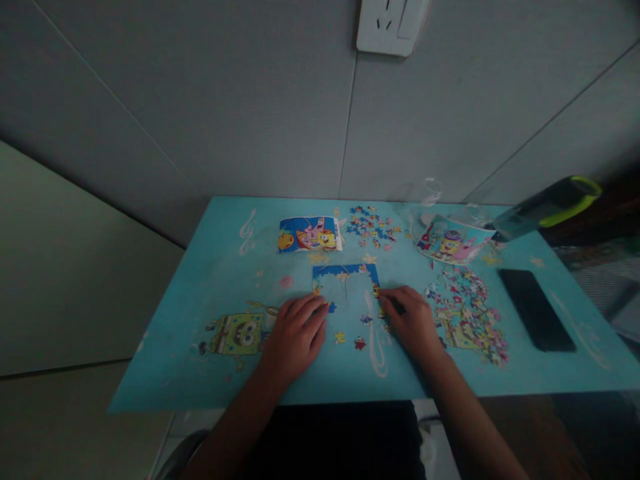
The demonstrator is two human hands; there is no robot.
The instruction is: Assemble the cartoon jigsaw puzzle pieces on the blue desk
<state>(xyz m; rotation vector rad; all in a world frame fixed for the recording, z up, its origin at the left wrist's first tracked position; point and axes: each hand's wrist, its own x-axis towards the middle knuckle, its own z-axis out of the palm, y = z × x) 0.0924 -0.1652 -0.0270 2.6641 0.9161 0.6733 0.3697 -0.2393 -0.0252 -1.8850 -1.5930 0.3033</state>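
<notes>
A partly joined jigsaw puzzle [345, 269] lies mid-table, its blue top edge and parts of both sides linked. My left hand [299, 328] rests at the puzzle's lower left, fingers stretched out over the table; what lies under them is hidden. A loose blue puzzle piece [331, 307] is by its fingertips. At the right side, my right hand [410, 317] has thumb and forefinger closed on a small yellowish puzzle piece [377, 292]. Nearer me lie a yellow piece [339, 338], a dark red piece [360, 343] and a blue-white piece [367, 319].
Behind the puzzle lies a cartoon picture card [309, 235], beside a scattered pile of pieces [371, 227]. A larger pile [470, 313] spreads right of my right hand, near a black phone [536, 310]. Another picture sheet [453, 241] and a dark bottle [545, 208] stand at the back right.
</notes>
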